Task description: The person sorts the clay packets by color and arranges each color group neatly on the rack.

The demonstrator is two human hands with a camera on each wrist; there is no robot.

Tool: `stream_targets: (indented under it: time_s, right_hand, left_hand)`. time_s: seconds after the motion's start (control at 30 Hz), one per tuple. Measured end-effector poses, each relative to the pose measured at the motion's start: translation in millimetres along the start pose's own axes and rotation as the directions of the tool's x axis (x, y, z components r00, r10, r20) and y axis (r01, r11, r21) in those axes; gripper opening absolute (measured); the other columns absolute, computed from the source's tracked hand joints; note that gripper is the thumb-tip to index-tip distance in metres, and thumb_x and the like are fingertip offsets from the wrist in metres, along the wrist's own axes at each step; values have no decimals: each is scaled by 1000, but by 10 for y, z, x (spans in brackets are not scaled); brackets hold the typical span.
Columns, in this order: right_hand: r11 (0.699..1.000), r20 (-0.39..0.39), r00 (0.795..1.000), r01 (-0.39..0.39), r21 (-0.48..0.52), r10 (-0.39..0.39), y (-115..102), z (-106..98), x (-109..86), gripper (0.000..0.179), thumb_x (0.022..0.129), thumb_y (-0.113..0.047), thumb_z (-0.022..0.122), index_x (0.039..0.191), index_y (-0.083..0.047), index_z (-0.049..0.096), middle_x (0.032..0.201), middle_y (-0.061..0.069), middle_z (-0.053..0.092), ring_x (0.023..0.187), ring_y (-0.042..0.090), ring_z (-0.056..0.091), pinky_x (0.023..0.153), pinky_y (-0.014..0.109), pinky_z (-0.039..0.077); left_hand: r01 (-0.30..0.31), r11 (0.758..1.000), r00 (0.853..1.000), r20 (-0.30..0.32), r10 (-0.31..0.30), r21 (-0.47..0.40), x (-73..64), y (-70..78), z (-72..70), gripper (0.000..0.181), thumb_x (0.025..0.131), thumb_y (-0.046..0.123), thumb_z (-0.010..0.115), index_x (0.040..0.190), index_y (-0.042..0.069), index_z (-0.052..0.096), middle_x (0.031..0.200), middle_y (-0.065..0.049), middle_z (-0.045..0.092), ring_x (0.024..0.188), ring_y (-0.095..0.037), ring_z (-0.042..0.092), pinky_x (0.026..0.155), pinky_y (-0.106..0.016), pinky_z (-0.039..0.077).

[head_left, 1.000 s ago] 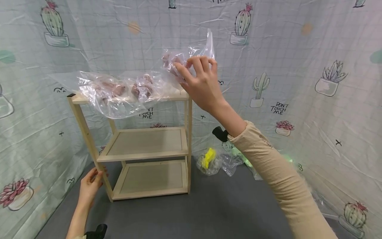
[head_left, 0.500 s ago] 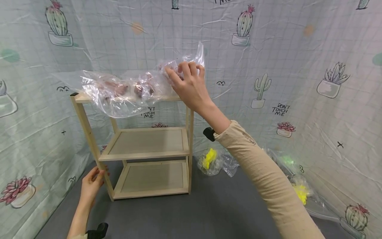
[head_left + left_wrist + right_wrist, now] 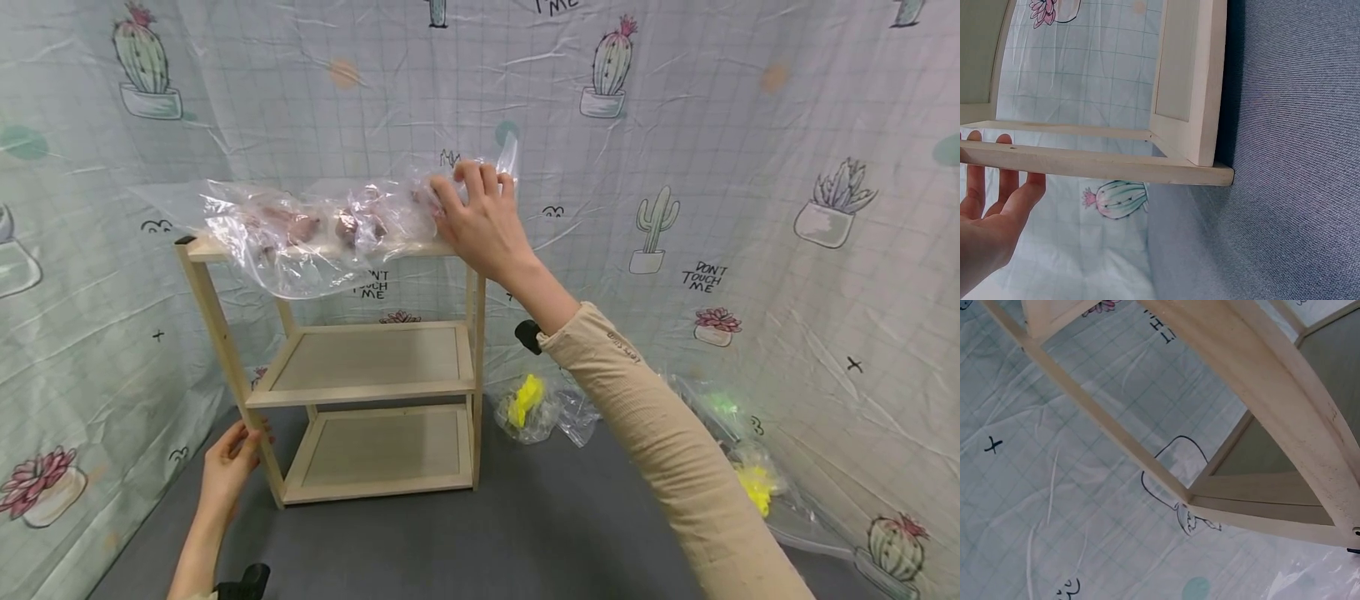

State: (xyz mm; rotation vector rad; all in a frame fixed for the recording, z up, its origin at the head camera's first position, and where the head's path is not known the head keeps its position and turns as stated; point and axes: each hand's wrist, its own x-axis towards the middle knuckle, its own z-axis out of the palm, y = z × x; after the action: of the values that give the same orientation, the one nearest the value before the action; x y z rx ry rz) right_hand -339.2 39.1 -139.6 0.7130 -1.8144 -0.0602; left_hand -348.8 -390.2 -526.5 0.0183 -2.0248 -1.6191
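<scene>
A wooden shelf rack (image 3: 360, 390) with three levels stands on the dark surface. My left hand (image 3: 228, 462) grips its front left leg low down; in the left wrist view the fingers (image 3: 1022, 197) wrap the pale wooden post (image 3: 1104, 161). On the top level lie clear plastic bags with reddish-brown contents, one bag (image 3: 281, 229) at the left overhanging the front edge and another (image 3: 363, 221) in the middle. At the right end my right hand (image 3: 483, 221), fingers curled, holds a further clear bag (image 3: 508, 154), mostly hidden behind the hand.
Right of the rack, a clear bag with something yellow (image 3: 527, 402) lies on the dark cloth (image 3: 525, 533). Another bag with a yellow item (image 3: 756, 483) lies farther right, beside more clear plastic. A cactus-print curtain (image 3: 720, 100) hangs behind and at both sides.
My right hand has moved left and down with its bag, onto the right end of the top level. The left hand stays on the leg.
</scene>
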Motion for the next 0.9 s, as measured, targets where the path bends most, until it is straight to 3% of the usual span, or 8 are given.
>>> stream_targets:
  time_s: [0.2, 0.37, 0.53, 0.9]
  right_hand:
    - [998, 75, 997, 31, 61, -35, 16, 2, -31, 25, 92, -26, 37, 113, -13, 40, 113, 14, 36, 102, 30, 37, 82, 42, 35]
    - [996, 147, 987, 55, 71, -65, 18, -8, -72, 31, 95, -28, 33, 121, -14, 43, 109, 9, 45, 101, 28, 40, 85, 44, 34]
    - [993, 170, 981, 73, 93, -88, 17, -18, -95, 37, 95, -28, 34, 128, -14, 44, 108, 5, 53, 97, 26, 44, 83, 45, 34]
    - [987, 232, 965, 91, 132, -120, 3, -51, -130, 40, 95, -31, 36, 131, -15, 43, 113, 4, 52, 97, 25, 41, 84, 44, 31]
  left_hand:
    - [-16, 999, 1000, 8, 17, -32, 6, -27, -10, 46, 90, 34, 49, 129, 10, 47, 110, 7, 57, 89, 5, 60, 65, -9, 45]
    - [-12, 999, 1000, 13, 12, -49, -2, -16, 1, 45, 90, 33, 49, 129, 10, 47, 109, 7, 57, 89, 4, 60, 64, -9, 45]
    - [-1, 998, 1000, 13, 2, -57, 17, -35, 3, 45, 90, 34, 49, 128, 11, 47, 109, 6, 57, 89, 4, 60, 64, -10, 45]
    - [-22, 999, 1000, 10, 22, -42, 35, -50, 5, 42, 91, 33, 48, 128, 12, 48, 107, 8, 58, 90, 5, 60, 65, -8, 44]
